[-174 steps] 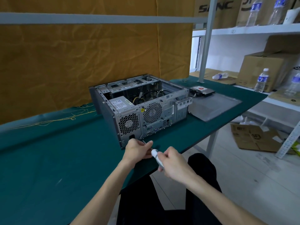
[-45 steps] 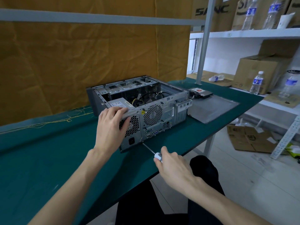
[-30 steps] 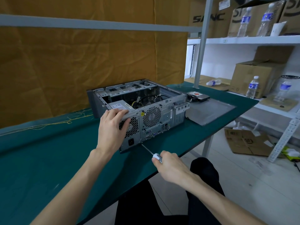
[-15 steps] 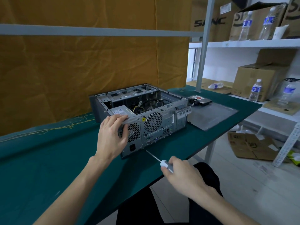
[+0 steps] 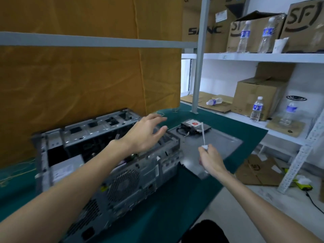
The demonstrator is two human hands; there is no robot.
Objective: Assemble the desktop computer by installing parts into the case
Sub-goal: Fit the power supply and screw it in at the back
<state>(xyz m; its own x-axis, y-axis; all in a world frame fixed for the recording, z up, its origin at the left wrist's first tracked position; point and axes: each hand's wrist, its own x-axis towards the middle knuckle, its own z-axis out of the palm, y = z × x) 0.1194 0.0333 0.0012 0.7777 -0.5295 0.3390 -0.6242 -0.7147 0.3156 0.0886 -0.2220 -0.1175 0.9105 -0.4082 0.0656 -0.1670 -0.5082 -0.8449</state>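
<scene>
Grey steel computer case (image 5: pixel 108 155), one, lid off, lying on the green tabletop (image 5: pixel 175 207) beneath and left of the left hand. Rear fan grilles, two, facing the viewer.

Left hand (image 5: pixel 143 135), one, fingers spread and relaxed, holding nothing, hovering over the right end of the open case; contact with the frame not determinable through blur.

Right hand (image 5: pixel 210 160), one, fingers curled round the pale handle of a screwdriver (image 5: pixel 203 135), one, shaft pointing up and away. Both hands well apart.

Grey side panel (image 5: pixel 215 146), one, flat on the tabletop under and beyond the right hand, just beside the case. Hard drive (image 5: pixel 192 127), one, red-and-white label up, at the panel's far edge, beyond both hands, not yet in the case.

Right of the hands, on the shelves (image 5: pixel 263 57): water bottles (image 5: pixel 256 109), five counted, one lying down. Cardboard boxes, roughly five, some cut off by the frame edge; flattened cardboard on the floor.

Risks, as judged:
- Raised screwdriver tip close to the drive and the open case; possible scratch or knock on a reach across.
- Sharp sheet-metal edges under the left hand; possible cut on reaching inside.
- Drive likely next part; possible drop or snag on cables if lifted one-handed with the tool in the other.
- Case near the tabletop's front edge; possible slide if pushed.
</scene>
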